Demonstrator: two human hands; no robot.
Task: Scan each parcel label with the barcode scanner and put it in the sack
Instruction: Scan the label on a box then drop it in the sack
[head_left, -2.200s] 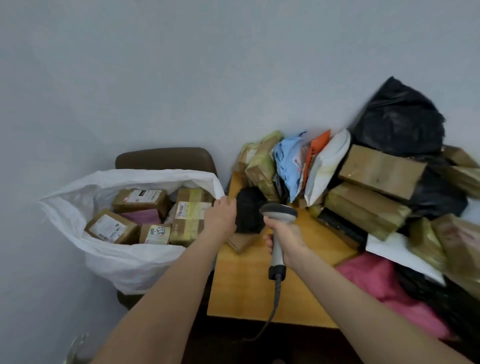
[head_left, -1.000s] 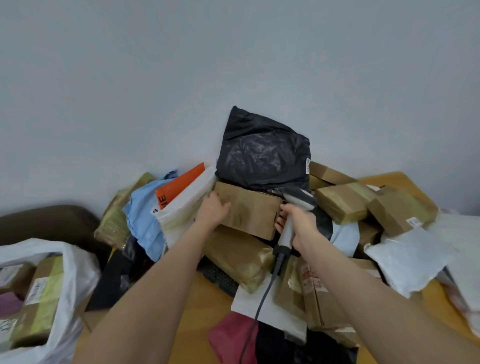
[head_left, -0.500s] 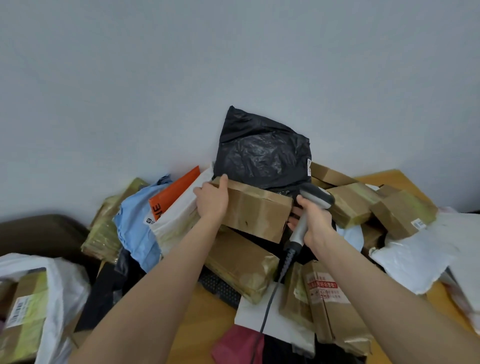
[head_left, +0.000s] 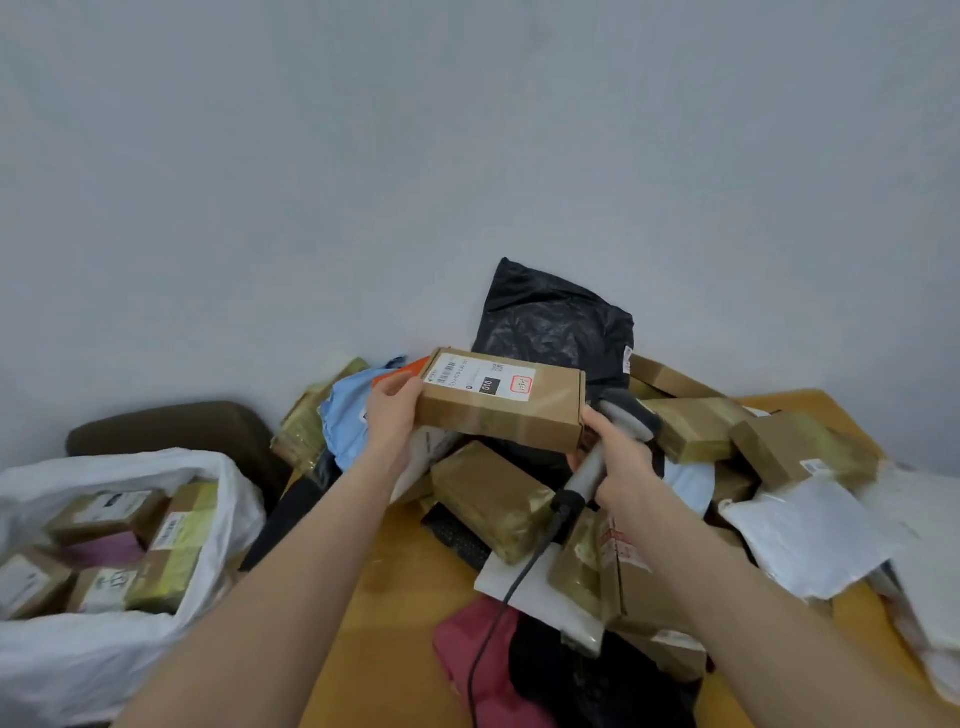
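Head view: the left hand (head_left: 395, 421) grips the near short end of a brown cardboard box (head_left: 509, 421), thumb on the front edge and fingers wrapped behind. The box is held in the air between the two hands, above the heap of parcels (head_left: 493, 499) lying under the wrists.

The right hand (head_left: 621, 460) is curled around the handle of the barcode scanner (head_left: 626, 415). Its knuckles appear to touch the box's far lower corner. The scanner's head sits just past that end, and its cable hangs down from the hand.

The sack (head_left: 218, 499) stands open down and outward from the left forearm, already holding boxes.

The box looks like stiff corrugated card, and light, judging by how one hand carries it from one end. Its taped faces look smooth and could slip, so the short ends are the safest places to hold it, and that also leaves the label (head_left: 480, 376) uncovered.

The box's long axis runs from the left hand across to the right hand, nearly level and dipping slightly toward the right. The labelled face is turned upward and toward the person. The barcode lies at the end beside the left fingertips, well away from the scanner's head.
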